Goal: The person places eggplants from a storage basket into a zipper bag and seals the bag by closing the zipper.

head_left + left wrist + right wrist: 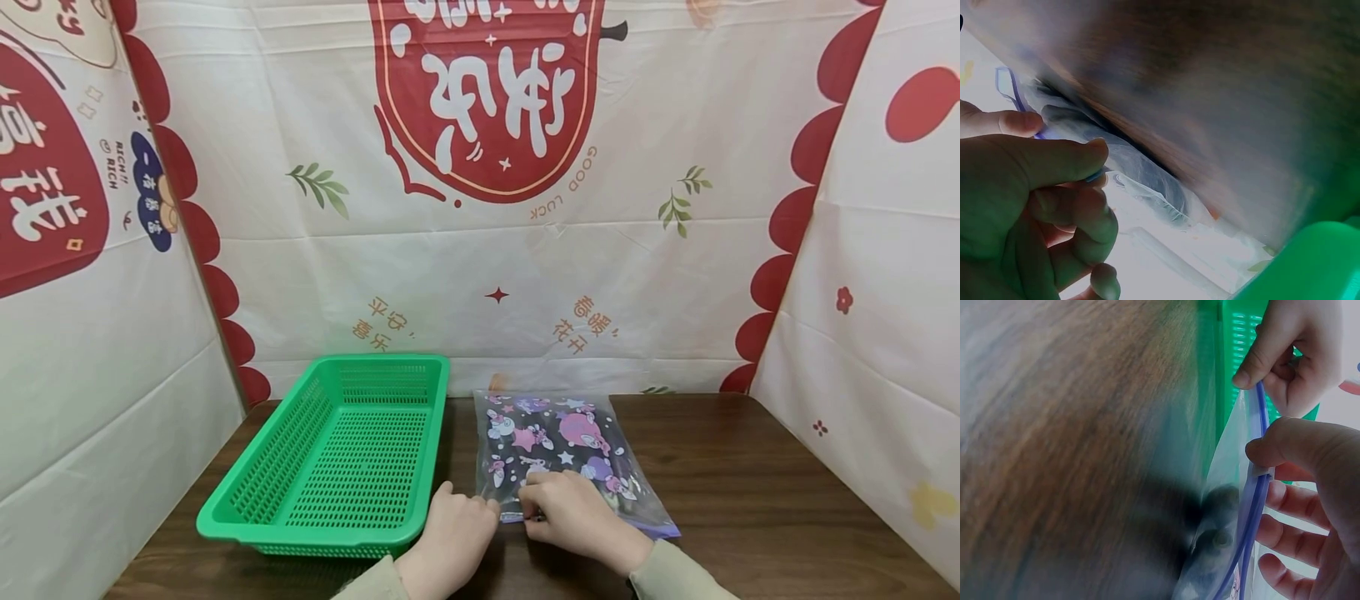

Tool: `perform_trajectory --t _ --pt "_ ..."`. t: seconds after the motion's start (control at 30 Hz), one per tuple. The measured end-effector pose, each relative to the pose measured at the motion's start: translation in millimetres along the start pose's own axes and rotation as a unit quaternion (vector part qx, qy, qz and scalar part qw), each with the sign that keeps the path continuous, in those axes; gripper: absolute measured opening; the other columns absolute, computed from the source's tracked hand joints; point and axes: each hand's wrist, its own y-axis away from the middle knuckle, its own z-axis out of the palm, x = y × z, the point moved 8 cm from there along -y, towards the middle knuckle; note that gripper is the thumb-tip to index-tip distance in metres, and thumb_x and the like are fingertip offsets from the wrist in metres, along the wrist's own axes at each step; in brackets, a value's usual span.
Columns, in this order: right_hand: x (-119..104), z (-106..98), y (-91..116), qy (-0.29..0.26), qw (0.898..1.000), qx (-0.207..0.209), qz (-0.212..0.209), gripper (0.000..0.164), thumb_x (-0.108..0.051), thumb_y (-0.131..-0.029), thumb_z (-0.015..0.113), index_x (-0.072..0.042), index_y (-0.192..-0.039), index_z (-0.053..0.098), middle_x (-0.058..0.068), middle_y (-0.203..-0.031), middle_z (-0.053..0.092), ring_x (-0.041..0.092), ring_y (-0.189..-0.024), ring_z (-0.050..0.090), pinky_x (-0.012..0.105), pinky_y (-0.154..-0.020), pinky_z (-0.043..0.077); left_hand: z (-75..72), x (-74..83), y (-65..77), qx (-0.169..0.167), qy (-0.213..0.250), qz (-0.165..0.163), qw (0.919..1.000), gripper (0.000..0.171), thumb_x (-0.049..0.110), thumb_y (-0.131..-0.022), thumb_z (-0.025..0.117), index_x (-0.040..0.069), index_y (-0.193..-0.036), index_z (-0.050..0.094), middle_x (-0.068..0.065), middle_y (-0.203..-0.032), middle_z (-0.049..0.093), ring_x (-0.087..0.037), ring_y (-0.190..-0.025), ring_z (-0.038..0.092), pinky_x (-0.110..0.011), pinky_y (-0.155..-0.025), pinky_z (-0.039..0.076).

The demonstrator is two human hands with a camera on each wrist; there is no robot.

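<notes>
A clear zip bag (555,454) printed with pink and purple cartoon figures and stars lies on the table, its purple zip edge toward me. My left hand (457,533) pinches the left corner of that edge between thumb and fingers. Just to its right, my right hand (573,512) pinches the purple zip (1254,509), thumb on one side and index finger on the other. A small pale piece, perhaps a slider, shows by the thumb in the right wrist view. Below it the two zip strips stand apart. Dark rounded things (1216,540) show through the plastic; their kind is unclear.
A green plastic basket (431,467) with slotted walls stands left of the bag, close beside my left hand. Dark brown wooden table (720,467) extends to the right. White printed cloth (465,250) hangs behind and along both sides.
</notes>
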Motion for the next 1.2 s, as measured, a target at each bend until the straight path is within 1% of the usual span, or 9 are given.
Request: perform_trajectory --t 0.17,0.3,0.47,0.63,0.83,1.07,1.2 --pt "-0.8 -2.1 1.6 0.002 1.0 0.012 -0.008 0.025 -0.017 -0.067 0.077 -0.025 -0.066 0.053 -0.019 -0.069 0.041 -0.002 -0.054 0.034 0.022 -0.053 0.032 -0.4 0.5 0.6 0.009 -0.004 0.0 0.9999 0.009 0.025 -0.081 0.07 0.021 -0.076 0.064 0.003 -0.06 0.055 -0.014 -0.054 0.053 -0.038 -0.067 0.042" --pt "2.3 -1.0 1.3 0.002 1.0 0.0 0.0 0.025 -0.017 -0.068 0.076 -0.025 -0.066 0.052 -0.019 -0.069 0.041 -0.001 -0.054 0.035 0.023 -0.054 0.034 -1.2 0.1 0.0 0.018 -0.006 0.0 0.9998 0.009 0.026 -0.081 0.07 0.021 -0.076 0.064 0.003 -0.06 0.055 -0.014 -0.053 0.053 -0.039 -0.069 0.043" --pt "5.6 0.9 0.9 -0.006 1.0 -0.021 0.015 0.026 -0.017 -0.07 0.076 -0.025 -0.066 0.052 -0.018 -0.068 0.04 0.0 -0.054 0.035 0.023 -0.054 0.033 -1.7 -0.3 -0.7 0.025 -0.004 0.003 0.9997 0.012 0.025 -0.081 0.071 0.02 -0.074 0.063 0.003 -0.058 0.053 -0.014 -0.052 0.052 -0.038 -0.067 0.042" --pt "4.0 1.3 2.1 -0.017 1.0 -0.022 0.014 0.026 -0.016 -0.069 0.076 -0.025 -0.066 0.052 -0.018 -0.067 0.04 0.0 -0.053 0.035 0.022 -0.053 0.032 -1.0 0.7 0.9 0.025 -0.002 0.004 0.9997 0.016 0.025 -0.082 0.071 0.019 -0.072 0.061 0.003 -0.057 0.052 -0.014 -0.05 0.05 -0.037 -0.063 0.039" --pt "5.2 0.9 1.6 -0.008 1.0 -0.021 0.014 0.027 -0.017 -0.069 0.076 -0.025 -0.065 0.051 -0.018 -0.067 0.04 0.0 -0.054 0.035 0.023 -0.053 0.032 -2.6 0.7 2.2 0.05 -0.013 0.005 0.9987 0.016 0.025 -0.081 0.072 0.02 -0.071 0.061 0.003 -0.056 0.052 -0.014 -0.05 0.05 -0.037 -0.063 0.04" --pt "6.8 1.6 1.8 0.001 0.999 -0.032 0.022 0.026 -0.018 -0.071 0.076 -0.025 -0.066 0.052 -0.018 -0.067 0.041 0.0 -0.054 0.036 0.024 -0.054 0.033 0.6 0.6 0.0 0.023 -0.002 0.003 0.9997 0.014 0.025 -0.082 0.072 0.02 -0.073 0.063 0.002 -0.058 0.053 -0.014 -0.052 0.051 -0.037 -0.064 0.041" --pt "5.2 2.8 4.1 -0.003 0.999 -0.037 0.027 0.025 -0.018 -0.07 0.076 -0.025 -0.066 0.052 -0.019 -0.068 0.041 0.0 -0.054 0.036 0.024 -0.054 0.033 1.1 2.2 2.7 0.024 0.002 0.004 0.9997 0.016 0.025 -0.083 0.072 0.019 -0.072 0.061 0.003 -0.057 0.052 -0.014 -0.051 0.05 -0.037 -0.062 0.04"
